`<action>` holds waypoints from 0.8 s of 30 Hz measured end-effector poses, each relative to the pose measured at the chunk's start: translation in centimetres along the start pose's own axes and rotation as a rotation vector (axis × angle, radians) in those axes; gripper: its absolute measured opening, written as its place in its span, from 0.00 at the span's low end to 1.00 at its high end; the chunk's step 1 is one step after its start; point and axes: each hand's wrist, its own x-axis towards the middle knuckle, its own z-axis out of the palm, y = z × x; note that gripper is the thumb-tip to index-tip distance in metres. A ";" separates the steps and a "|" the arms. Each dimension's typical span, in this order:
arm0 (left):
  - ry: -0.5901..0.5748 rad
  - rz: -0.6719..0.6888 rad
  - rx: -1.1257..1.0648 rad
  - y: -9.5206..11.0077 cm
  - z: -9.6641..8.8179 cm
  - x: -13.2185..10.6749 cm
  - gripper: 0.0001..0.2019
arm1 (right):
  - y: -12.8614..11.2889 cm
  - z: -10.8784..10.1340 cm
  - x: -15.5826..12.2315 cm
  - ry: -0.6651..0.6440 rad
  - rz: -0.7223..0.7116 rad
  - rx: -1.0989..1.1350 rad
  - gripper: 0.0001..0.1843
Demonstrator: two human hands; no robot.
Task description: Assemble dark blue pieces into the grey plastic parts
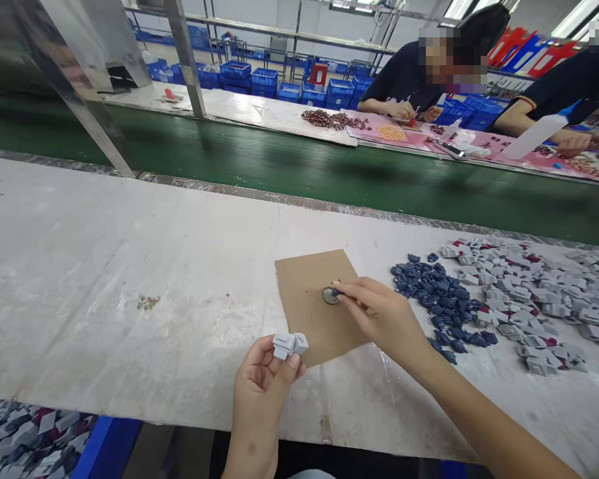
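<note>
My left hand [267, 382] is closed round a small light grey plastic part [289, 345], held between thumb and fingers just off the near edge of a brown cardboard sheet [309, 326]. Over the cardboard, the thumb and fingertips of my right hand [379, 313] pinch a small dark blue plastic piece [336, 291]. That piece is at the rim of a small round bottle cap [330, 297] lying on the cardboard; whether it touches the cap's contents I cannot tell. Part of the blue piece is hidden by my fingers.
Right of the cardboard lie a pile of dark blue pieces [432, 293] and a larger pile of grey parts [534, 293]. A green conveyor belt [229, 159] runs behind. A blue crate [107, 446] of parts stands lower left. Two people work across the belt.
</note>
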 end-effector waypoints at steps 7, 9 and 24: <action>-0.045 -0.013 0.033 -0.2 0.4 -0.6 0.10 | -4.5 -3.2 0.0 -0.054 0.358 0.555 0.09; -0.079 -0.002 0.030 -0.1 0.7 -0.8 0.09 | -5.4 -3.9 -0.1 -0.071 0.336 0.556 0.09; -0.155 0.076 0.044 0.0 0.6 -1.4 0.07 | -7.2 -4.4 -1.1 0.004 0.001 0.444 0.14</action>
